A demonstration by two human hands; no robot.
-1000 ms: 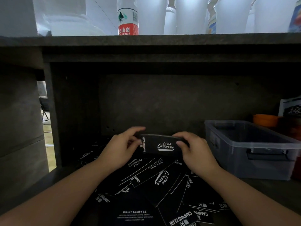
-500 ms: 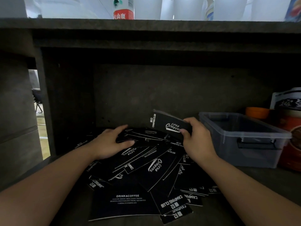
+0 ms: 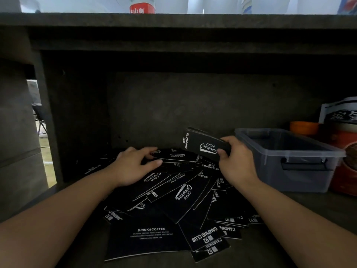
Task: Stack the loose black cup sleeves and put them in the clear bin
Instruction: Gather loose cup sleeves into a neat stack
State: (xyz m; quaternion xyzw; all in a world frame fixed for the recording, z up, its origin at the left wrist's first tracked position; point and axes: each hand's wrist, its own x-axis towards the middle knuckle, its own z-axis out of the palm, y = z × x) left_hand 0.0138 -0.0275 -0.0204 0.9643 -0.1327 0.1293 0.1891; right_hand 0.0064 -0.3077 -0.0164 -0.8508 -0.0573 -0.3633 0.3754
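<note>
Under a dark shelf, the right hand [image 3: 234, 163] pinches a small stack [image 3: 204, 145] of sleeves beside the empty bin [image 3: 301, 171] while the left hand [image 3: 133, 167], open, presses the loose pile [image 3: 183, 196]; squaring edges before adding looks wise.

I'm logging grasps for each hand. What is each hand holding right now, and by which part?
The right hand pinches a small stack of sleeves by its right end. The left hand rests on the loose pile, fingers at one sleeve's edge, not clearly gripping.
</note>
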